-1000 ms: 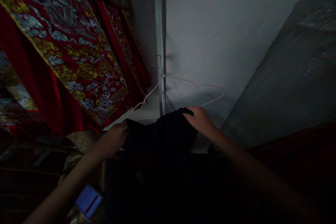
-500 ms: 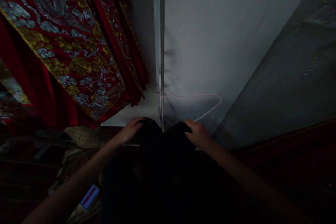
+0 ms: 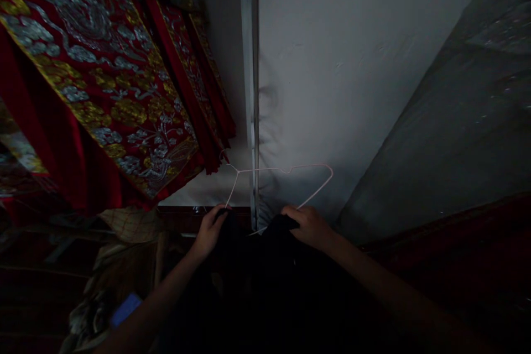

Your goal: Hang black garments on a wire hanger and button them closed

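Note:
A thin pale wire hanger [image 3: 311, 165] is tilted on its side, its hook at the left near the red cloth's hem. Dark clothing [image 3: 276, 238] hangs below it, covering part of the wire; its kind is lost in the shadow. My left hand [image 3: 209, 229] is closed on the clothing's left edge, beside the hanger's short arm. On the right, my right hand [image 3: 309, 225] pinches another fold of the dark cloth against the hanger's lower wire. Between the hands a short piece of wire shows over the cloth.
Red embroidered costumes [image 3: 124, 99] hang at the upper left. Ahead stands a white wall [image 3: 332, 66] with a vertical metal strip [image 3: 249, 66]. Grey plastic sheeting [image 3: 448, 138] covers the right side. A lit phone [image 3: 126, 310] lies at the lower left, partly behind my left forearm.
The hanger has moved left and down, its hook now reaching the red hem. Both hands have come lower, still on the dark clothing. More of the phone is covered by my forearm.

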Motion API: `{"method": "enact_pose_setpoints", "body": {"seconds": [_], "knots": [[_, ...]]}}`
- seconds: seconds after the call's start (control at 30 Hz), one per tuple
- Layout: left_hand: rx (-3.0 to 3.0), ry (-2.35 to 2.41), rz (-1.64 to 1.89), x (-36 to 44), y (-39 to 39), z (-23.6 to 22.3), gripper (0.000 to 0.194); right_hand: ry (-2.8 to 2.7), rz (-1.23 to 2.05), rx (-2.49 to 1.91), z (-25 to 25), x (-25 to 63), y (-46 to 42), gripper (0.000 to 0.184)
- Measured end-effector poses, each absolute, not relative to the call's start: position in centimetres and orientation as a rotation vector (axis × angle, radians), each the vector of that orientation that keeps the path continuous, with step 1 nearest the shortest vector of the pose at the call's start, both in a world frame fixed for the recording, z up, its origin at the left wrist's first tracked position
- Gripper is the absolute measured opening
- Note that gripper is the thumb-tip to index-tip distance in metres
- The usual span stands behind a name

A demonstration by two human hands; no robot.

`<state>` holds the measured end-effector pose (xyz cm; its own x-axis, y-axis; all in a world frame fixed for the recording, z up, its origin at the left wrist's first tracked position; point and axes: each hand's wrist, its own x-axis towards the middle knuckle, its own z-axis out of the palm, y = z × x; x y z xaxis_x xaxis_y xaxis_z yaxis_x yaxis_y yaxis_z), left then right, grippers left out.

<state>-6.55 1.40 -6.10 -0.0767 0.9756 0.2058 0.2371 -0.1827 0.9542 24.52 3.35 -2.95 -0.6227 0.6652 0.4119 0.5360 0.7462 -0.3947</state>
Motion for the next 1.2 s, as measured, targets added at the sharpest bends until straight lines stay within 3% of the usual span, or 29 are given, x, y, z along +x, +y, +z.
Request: {"method": "enact_pose_setpoints", "body": {"seconds": [0.17, 0.4, 0.5, 0.63, 0.7, 0.97, 1.2], "knots": [[1.67, 1.507, 1.374, -10.8, -0.7, -2.6, 0.031, -2.055, 0.563, -1.086, -2.5, 26.2, 3.3, 0.07], [1.909, 1.647, 1.316, -13.3, -3.5, 1.7, 0.033, -1.703, 0.682, -0.966, -0.5, 27.5, 4.1, 0.084], [1.976, 1.67, 1.295, -12.9, -4.1, 2.9, 0.03, -1.752, 0.658, -0.981, 1.6, 28.0, 4.2, 0.076], [2.044, 1.657, 1.297, -13.0, -4.2, 4.0, 0.029, -1.997, 0.726, -1.056, 4.1, 28.8, 3.7, 0.032], [2.085, 1.634, 1.263, -13.4, -4.2, 4.5, 0.029, -2.082, 0.812, -1.05, 5.2, 29.1, 2.9, 0.02], [1.97, 1.475, 1.242, -14.4, -4.1, 4.9, 0.034, -2.135, 1.758, -0.804, 9.8, 28.1, -1.9, 0.045], [1.699, 1.316, 1.344, -13.3, -3.8, 4.2, 0.03, -1.721, 1.792, -0.664, 9.2, 20.4, 0.3, 0.059]]}}
